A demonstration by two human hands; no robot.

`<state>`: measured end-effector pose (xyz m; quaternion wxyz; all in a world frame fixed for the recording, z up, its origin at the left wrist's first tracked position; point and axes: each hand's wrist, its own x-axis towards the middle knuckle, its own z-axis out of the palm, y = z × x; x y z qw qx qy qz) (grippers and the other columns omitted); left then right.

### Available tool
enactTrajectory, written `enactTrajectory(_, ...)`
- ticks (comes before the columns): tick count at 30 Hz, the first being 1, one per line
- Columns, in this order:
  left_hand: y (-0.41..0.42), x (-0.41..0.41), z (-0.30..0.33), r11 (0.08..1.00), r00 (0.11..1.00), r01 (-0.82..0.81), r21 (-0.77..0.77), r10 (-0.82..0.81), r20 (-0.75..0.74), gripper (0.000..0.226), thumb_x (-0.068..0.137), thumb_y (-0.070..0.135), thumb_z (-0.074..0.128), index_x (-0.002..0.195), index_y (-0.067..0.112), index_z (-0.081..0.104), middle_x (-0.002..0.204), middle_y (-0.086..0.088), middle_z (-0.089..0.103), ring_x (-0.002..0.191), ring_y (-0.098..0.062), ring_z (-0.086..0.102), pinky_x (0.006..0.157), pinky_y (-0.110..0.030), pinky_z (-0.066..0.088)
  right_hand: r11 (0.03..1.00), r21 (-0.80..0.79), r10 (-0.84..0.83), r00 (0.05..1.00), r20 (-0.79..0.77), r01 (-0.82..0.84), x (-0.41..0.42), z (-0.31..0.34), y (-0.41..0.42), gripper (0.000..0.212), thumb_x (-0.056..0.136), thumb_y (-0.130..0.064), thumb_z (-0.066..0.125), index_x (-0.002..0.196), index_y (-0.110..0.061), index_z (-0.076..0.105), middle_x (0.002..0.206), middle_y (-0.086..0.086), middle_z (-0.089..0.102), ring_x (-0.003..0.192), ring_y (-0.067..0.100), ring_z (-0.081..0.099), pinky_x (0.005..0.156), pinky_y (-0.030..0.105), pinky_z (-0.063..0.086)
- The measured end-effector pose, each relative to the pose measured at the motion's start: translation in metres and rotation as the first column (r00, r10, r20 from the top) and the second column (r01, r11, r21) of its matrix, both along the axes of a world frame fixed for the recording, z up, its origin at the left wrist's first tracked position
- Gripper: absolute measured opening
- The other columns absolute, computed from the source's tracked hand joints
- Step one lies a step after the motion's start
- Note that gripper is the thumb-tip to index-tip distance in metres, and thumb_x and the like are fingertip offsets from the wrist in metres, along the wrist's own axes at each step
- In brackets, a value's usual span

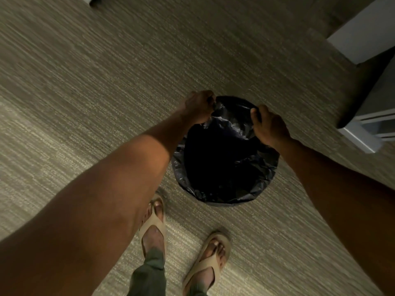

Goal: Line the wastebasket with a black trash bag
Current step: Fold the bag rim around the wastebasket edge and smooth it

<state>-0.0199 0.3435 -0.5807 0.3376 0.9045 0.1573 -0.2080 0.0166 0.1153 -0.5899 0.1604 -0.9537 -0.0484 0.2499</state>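
**Bag mouth going over the far rim**

The crinkled, glossy black plastic trash bag sits inside the round wastebasket, which stands on the floor below and between the two hands, just ahead of the person's feet. Film is folded over the rim on the near side and along both flanks, hiding the basket itself almost entirely; the inside is a dark hollow whose depth cannot be read.

The left hand is closed in a fist on a bunch of film at the far-left edge. The right hand pinches the film at the far-right edge, thumb on top. Between them the far edge looks gathered and not yet seated.

The step in hand appears to be the last stretch of cuffing. The next move likely calls for pulling the slack outward and down over the far rim, evenly, without tearing the thin film.

Beyond the hands lies striped beige carpet; right of the right hand stands pale furniture. Tan sandals show nearest the body.
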Motion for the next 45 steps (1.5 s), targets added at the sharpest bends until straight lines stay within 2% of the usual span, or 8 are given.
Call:
enactTrajectory(5, 0.003, -0.007, -0.005, 0.946, 0.945, -0.321, -0.054, 0.323, 0.044, 0.057, 0.105, 0.054, 0.031, 0.116, 0.013, 0.07, 0.118, -0.019, 0.07, 0.114, -0.036, 0.064, 0.091, -0.037, 0.048, 0.993, 0.064, -0.103, 0.995, -0.007, 0.103, 0.003, -0.003, 0.0, 0.052, 0.11, -0.038, 0.03, 0.137, 0.0, 0.053, 0.13, 0.034, 0.059, 0.115, 0.047, 0.06, 0.09, 0.043, 0.043)
enactTrajectory(11, 0.009, -0.092, -0.001, 0.867, 0.833, -0.494, -0.06, 0.492, 0.253, 0.051, 0.1, 0.048, 0.051, 0.142, 0.019, 0.056, 0.138, -0.013, 0.056, 0.128, -0.03, 0.053, 0.104, -0.041, 0.045, 0.973, 0.19, -0.196, 0.905, 0.377, 0.132, -0.04, 0.007, -0.029, 0.051, 0.104, -0.049, 0.041, 0.126, -0.008, 0.062, 0.114, 0.023, 0.065, 0.099, 0.037, 0.063, 0.075, 0.028, 0.037)
enactTrajectory(17, 0.009, -0.122, -0.012, 0.917, 0.904, -0.345, -0.198, 0.382, 0.194, 0.043, 0.105, 0.029, 0.048, 0.146, 0.018, 0.055, 0.131, -0.008, 0.071, 0.118, -0.028, 0.066, 0.094, -0.028, 0.05, 0.958, 0.209, -0.215, 0.974, 0.066, 0.197, -0.06, -0.003, -0.043, 0.051, 0.11, -0.036, 0.035, 0.154, -0.012, 0.038, 0.144, 0.026, 0.056, 0.127, 0.044, 0.058, 0.094, 0.037, 0.046)
enactTrajectory(22, 0.021, -0.13, -0.003, 0.796, 0.764, -0.583, -0.161, 0.605, 0.223, 0.061, 0.095, 0.048, 0.06, 0.149, 0.02, 0.051, 0.14, -0.011, 0.059, 0.123, -0.027, 0.06, 0.101, -0.045, 0.052, 0.857, 0.284, -0.499, 0.829, 0.253, 0.429, -0.082, 0.008, -0.047, 0.063, 0.103, -0.052, 0.046, 0.153, -0.014, 0.04, 0.142, 0.023, 0.053, 0.12, 0.036, 0.061, 0.087, 0.032, 0.047)
enactTrajectory(26, -0.011, -0.181, 0.021, 0.68, 0.686, -0.713, -0.174, 0.727, 0.029, 0.083, 0.082, 0.054, 0.077, 0.151, 0.019, 0.046, 0.131, -0.012, 0.055, 0.112, -0.029, 0.063, 0.093, -0.044, 0.057, 0.732, 0.275, -0.667, 0.738, 0.102, 0.624, -0.153, 0.016, -0.044, 0.072, 0.098, -0.054, 0.056, 0.156, -0.017, 0.033, 0.143, 0.024, 0.05, 0.117, 0.041, 0.061, 0.081, 0.038, 0.05)
enactTrajectory(31, -0.059, -0.25, 0.007, 0.743, 0.763, -0.642, -0.186, 0.596, -0.251, 0.132, 0.053, 0.062, 0.09, 0.161, 0.032, 0.02, 0.139, -0.008, 0.058, 0.116, -0.03, 0.068, 0.093, -0.046, 0.06, 0.789, 0.268, -0.553, 0.829, -0.081, 0.553, -0.232, 0.01, -0.023, 0.109, 0.089, -0.054, 0.067, 0.164, -0.017, -0.003, 0.169, 0.018, 0.018, 0.151, 0.034, 0.031, 0.112, 0.038, 0.038)
enactTrajectory(39, -0.042, -0.243, -0.008, 0.396, 0.646, -0.758, -0.518, 0.566, -0.512, 0.093, 0.082, -0.021, 0.068, 0.156, 0.025, 0.035, 0.105, -0.009, 0.069, 0.088, -0.023, 0.074, 0.077, -0.036, 0.062, 0.815, 0.342, -0.464, 0.88, -0.099, 0.468, -0.245, -0.002, -0.04, 0.131, 0.069, -0.084, 0.066, 0.154, -0.046, -0.026, 0.164, 0.015, 0.036, 0.138, 0.034, 0.053, 0.101, 0.053, 0.055)
enactTrajectory(45, -0.019, -0.232, -0.009, 0.546, 0.695, -0.713, -0.439, 0.633, -0.34, 0.035, 0.105, 0.005, 0.04, 0.129, 0.023, 0.059, 0.075, 0.006, 0.061, 0.06, -0.007, 0.056, 0.052, -0.018, 0.044, 0.661, 0.393, -0.659, 0.745, -0.103, 0.639, -0.227, 0.011, -0.049, 0.089, 0.095, -0.057, 0.059, 0.163, -0.028, 0.011, 0.15, 0.006, 0.05, 0.114, 0.018, 0.063, 0.074, 0.019, 0.057)
